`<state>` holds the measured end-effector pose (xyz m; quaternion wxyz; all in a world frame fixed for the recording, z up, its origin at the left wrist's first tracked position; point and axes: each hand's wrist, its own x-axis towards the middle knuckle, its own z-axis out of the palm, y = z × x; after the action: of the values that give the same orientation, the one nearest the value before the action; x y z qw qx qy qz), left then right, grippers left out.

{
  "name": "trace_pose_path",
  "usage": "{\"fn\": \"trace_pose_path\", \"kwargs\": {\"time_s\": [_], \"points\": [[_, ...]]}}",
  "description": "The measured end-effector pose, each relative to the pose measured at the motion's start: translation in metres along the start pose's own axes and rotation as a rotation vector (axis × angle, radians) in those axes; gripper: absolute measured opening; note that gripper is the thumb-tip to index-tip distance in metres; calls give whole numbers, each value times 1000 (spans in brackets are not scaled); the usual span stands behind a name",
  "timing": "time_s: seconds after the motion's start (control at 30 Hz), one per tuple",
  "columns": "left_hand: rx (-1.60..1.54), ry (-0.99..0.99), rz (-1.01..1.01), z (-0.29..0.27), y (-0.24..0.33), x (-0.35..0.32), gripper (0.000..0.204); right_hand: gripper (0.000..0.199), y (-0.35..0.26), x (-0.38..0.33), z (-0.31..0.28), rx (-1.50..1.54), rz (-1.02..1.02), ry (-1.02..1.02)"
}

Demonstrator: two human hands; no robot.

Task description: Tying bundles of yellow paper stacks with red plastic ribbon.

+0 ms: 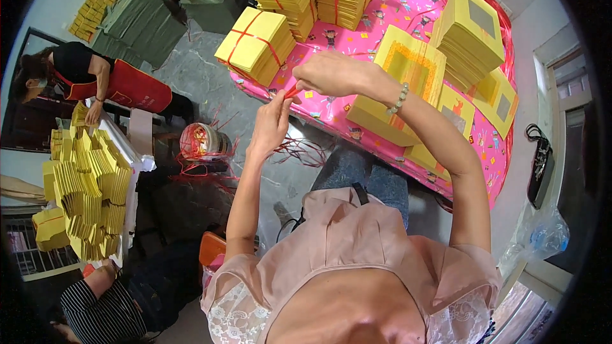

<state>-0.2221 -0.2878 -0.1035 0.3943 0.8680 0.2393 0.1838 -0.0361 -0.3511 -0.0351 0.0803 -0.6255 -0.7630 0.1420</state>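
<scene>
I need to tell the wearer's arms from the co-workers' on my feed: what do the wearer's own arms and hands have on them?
Both forearms are bare, with no gloves. The right hand has a bracelet of pale green and white beads at the wrist; the left hand wears nothing visible. Short pale pink sleeves with white lace trim end near the shoulders.

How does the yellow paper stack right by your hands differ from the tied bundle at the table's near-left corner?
The stack by the right hand is loose, with no string, and its top sheet shows an orange-bordered panel. The bundle is crossed with red string and its top is plain yellow. The stack sits mid-table; the bundle overhangs the table edge. Both are yellow paper on the pink cover.
</scene>
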Motion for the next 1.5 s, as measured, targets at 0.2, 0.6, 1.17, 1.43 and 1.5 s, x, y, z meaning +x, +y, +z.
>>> {"fn": "trace_pose_path", "kwargs": {"time_s": [0.2,0.6,1.17,1.43,1.5], "points": [[-338,-135,-2,0,-4,7,21,14,-8,1,4,-69,-63,-7],[-620,314,26,23,-1,19,27,21,5,4,29,437,-10,686],[-1136,648,42,-29,8,14,26,32,-81,39,103,1076,-259,764],[-1353,1253,107,-164,-152,-85,25,31,-49,5,112,631,-185,-177],[-1085,1462,-132,-172,-204,-121,21,34,-36,9,116,624,-159,-251]]}}
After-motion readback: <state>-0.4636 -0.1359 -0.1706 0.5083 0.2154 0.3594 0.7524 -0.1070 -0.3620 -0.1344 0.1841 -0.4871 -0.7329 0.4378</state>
